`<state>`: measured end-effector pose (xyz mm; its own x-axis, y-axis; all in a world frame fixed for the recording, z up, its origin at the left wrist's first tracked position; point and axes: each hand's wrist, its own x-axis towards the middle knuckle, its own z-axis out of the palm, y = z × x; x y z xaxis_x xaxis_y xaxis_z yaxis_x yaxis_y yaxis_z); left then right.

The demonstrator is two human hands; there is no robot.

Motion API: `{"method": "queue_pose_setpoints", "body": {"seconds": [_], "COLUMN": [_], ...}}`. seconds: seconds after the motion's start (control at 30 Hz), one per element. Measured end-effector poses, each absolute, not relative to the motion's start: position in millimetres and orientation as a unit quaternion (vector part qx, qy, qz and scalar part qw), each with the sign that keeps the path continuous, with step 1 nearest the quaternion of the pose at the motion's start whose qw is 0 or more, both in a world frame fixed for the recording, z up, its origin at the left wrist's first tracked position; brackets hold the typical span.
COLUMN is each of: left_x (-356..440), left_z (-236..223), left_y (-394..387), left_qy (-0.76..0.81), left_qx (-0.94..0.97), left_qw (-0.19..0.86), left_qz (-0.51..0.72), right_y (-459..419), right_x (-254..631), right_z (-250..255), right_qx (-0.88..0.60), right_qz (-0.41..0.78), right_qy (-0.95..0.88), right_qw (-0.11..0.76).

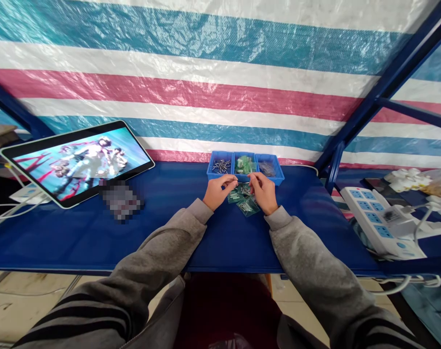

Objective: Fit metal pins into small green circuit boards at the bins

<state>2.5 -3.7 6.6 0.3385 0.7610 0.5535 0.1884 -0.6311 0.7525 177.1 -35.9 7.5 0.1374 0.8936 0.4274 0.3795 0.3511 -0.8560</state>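
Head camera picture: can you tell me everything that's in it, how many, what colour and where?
Striped sheet: one, white, blue and pink, behind the table
Frame bars: several, blue, both sides
Screen: one, lit, pale rim, left
Pixelated patch: one, greyish, below the screen
Bins: three, blue, back middle
Screws: many, silvery, left bin
Pieces: several, green, middle bin
Contents unclear: greyish, right bin
Packets: several, greenish, around the hands
Table: one, blue, centre
Power strip: one, white with blue sockets, right
Cables: several, white, both sides
Floor: pale, below
Left hand: one, bare, centre
Right hand: one, bare, centre
Sleeves: two, grey, black-striped
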Motion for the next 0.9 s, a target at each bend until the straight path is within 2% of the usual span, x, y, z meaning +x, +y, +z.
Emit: {"method": "queue_pose_setpoints", "body": {"seconds": [0.07, 0.13, 0.37, 0.63, 0.77, 0.9], "left_x": [-0.2, -1.8, -0.9, 3.0, 2.9, 2.5], "left_z": [5.0, 4.0, 7.3, 4.6, 6.2, 10.2], "left_y": [0.2, 2.9, -2.2, 0.6, 0.5, -4.2], "left_qy": [0.299, 0.288, 0.338, 0.309, 0.328, 0.35], "left_qx": [0.808, 0.824, 0.755, 0.697, 0.685, 0.7], "left_qw": [0.225, 0.199, 0.29, 0.393, 0.397, 0.357], "left_qz": [0.455, 0.446, 0.482, 0.514, 0.516, 0.51], "right_y": [-36.3, -36.9, -38.6, -38.9, -39.9, -41.1], "right_x": [178.0, 177.9, 174.1, 175.0, 173.7, 171.4], "right_z": [9.0, 9.5, 6.3, 10.0, 10.1, 10.2], "right_qx": [-0.521, -0.517, -0.451, -0.481, -0.482, -0.466], "right_qz": [0.218, 0.209, 0.22, 0.233, 0.248, 0.266], "right_qy": [-0.609, -0.62, -0.702, -0.679, -0.675, -0.669], "right_qw": [0.558, 0.552, 0.505, 0.504, 0.5, 0.515]}}
